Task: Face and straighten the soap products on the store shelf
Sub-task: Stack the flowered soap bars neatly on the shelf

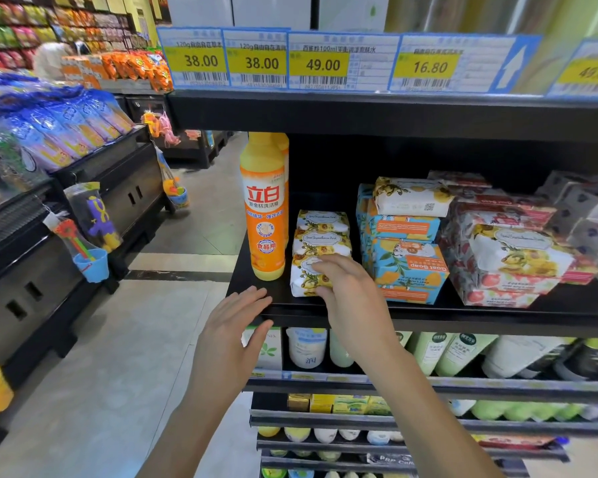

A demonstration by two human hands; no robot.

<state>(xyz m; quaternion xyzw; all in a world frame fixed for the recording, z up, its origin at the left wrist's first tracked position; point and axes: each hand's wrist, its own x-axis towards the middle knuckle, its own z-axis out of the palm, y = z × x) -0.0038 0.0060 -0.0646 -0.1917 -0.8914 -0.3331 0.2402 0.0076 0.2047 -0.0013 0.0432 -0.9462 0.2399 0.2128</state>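
The fingers [330, 264] of the right hand [347, 291] are curved over the top of the front soap bar [304, 281], and the thumb lies against its front side, so this hand grasps the bar. The wrist is bent downward, and the forearm comes up from the lower right. The bar, in white paper with yellow flowers, lies at the front edge of the shelf [497, 320]. It is the first in a row of three, between the orange bottle [265, 208] and the blue Goat Soap boxes [408, 267]. The left hand [237, 326] is released, palm down, fingers straight and a little spread. Their tips reach the shelf edge just left of the bar; I cannot tell if they touch it.
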